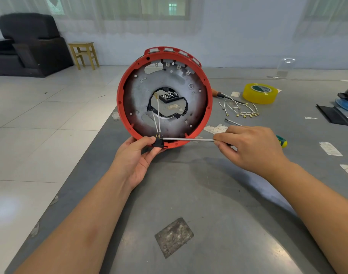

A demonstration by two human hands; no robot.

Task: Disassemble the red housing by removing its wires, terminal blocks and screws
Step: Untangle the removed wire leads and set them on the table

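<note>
Hands steady upright red housing (121,107), screwdriver (189,139) at its black terminal block (158,143).

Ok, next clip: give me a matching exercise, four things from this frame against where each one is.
Things:
1. black terminal block
2. screwdriver
3. yellow tape roll
4. loose wires

Places:
A. flat on the table, far right of the red housing
B. in the right hand, tip at the block
C. pinched by the left hand at the housing's lower rim
D. piled on the table between housing and tape

Pairs: 1-C, 2-B, 3-A, 4-D
</note>
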